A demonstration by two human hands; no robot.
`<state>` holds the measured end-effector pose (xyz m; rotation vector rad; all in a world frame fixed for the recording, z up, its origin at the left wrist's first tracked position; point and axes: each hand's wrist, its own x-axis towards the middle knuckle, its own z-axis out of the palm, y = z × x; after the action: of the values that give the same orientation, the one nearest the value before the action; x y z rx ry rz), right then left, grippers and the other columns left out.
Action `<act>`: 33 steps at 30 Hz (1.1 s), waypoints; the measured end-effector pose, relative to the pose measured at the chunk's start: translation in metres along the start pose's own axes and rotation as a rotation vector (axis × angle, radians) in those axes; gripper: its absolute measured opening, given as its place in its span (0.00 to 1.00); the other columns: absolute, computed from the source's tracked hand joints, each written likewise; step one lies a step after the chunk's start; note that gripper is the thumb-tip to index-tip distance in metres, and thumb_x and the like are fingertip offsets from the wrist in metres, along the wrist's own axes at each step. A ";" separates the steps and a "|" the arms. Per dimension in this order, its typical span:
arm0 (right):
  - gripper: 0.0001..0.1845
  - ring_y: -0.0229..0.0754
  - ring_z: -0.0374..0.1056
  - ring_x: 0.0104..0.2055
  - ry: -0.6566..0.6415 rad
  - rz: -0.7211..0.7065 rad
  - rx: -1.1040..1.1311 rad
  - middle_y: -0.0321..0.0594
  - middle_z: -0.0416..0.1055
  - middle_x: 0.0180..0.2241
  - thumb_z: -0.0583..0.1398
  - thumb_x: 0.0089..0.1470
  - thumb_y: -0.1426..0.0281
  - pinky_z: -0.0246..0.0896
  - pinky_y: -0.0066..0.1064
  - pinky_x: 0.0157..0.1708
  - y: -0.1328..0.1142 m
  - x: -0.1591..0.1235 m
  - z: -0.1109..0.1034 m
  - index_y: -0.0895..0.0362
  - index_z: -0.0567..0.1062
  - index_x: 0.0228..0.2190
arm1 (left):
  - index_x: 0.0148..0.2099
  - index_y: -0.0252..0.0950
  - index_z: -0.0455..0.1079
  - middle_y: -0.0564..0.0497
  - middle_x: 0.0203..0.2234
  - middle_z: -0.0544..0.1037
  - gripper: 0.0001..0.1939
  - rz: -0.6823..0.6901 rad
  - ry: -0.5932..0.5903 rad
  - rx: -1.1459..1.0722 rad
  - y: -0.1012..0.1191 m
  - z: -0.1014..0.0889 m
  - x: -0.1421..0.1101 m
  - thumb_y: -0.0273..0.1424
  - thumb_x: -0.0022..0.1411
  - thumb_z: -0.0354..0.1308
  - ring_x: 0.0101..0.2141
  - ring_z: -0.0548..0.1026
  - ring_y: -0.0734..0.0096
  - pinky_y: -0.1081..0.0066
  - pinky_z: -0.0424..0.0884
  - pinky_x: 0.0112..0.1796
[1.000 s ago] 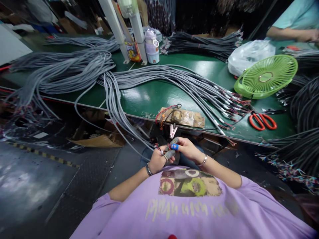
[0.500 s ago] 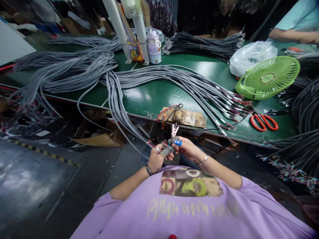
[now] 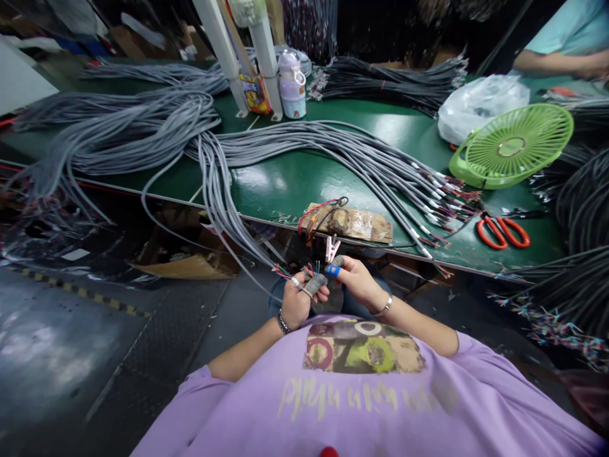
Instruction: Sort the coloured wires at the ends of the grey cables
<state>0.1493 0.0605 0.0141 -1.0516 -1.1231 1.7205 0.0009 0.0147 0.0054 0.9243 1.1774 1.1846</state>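
Observation:
My left hand (image 3: 297, 302), with a grey cover on its thumb, is closed on the end of a grey cable (image 3: 301, 285). Fine coloured wires (image 3: 311, 270) fan out above those fingers. Slightly apart from it, my right hand (image 3: 359, 282) has thumb and forefinger pinched together, with a blue band (image 3: 333, 270) and a grey covering on the digits. Anything between its fingertips is too small to make out. Just behind the right fingertips stands a pink clothespin (image 3: 332, 249), by the wooden block (image 3: 366, 225) at the bench edge.
Grey cables (image 3: 285, 139) lie across the green bench (image 3: 271, 184), some hanging off its front. Orange-handled scissors (image 3: 503, 232), a green fan (image 3: 514, 147), a plastic bag (image 3: 480, 105) and a bottle (image 3: 292, 86) stand around. A co-worker's arm (image 3: 556, 63) shows at the back right.
My right hand has drawn slightly away from my left, opening a gap between them. The coloured wires at my left hand now show more plainly.

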 end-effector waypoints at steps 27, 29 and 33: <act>0.16 0.30 0.54 0.19 0.135 0.164 0.451 0.30 0.62 0.19 0.66 0.43 0.59 0.58 0.25 0.23 0.008 0.013 -0.004 0.57 0.69 0.23 | 0.29 0.33 0.70 0.51 0.17 0.76 0.17 -0.071 -0.052 -0.106 0.007 0.000 -0.003 0.43 0.51 0.63 0.15 0.71 0.77 0.78 0.58 0.15; 0.19 0.30 0.57 0.21 0.056 0.246 0.494 0.34 0.67 0.23 0.64 0.46 0.54 0.60 0.25 0.24 0.006 0.020 -0.009 0.58 0.71 0.27 | 0.28 0.32 0.70 0.52 0.16 0.75 0.18 -0.101 -0.051 -0.144 0.014 0.002 -0.002 0.44 0.50 0.64 0.14 0.70 0.77 0.78 0.57 0.15; 0.23 0.31 0.57 0.22 -0.107 0.206 0.440 0.36 0.68 0.25 0.61 0.48 0.50 0.59 0.26 0.24 0.003 0.029 -0.009 0.59 0.74 0.31 | 0.28 0.32 0.70 0.53 0.15 0.74 0.19 -0.133 -0.092 -0.199 0.022 0.008 0.002 0.44 0.47 0.65 0.13 0.69 0.77 0.78 0.57 0.14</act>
<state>0.1475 0.0886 0.0026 -0.8258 -0.6661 2.0859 0.0043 0.0210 0.0275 0.7307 1.0116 1.1177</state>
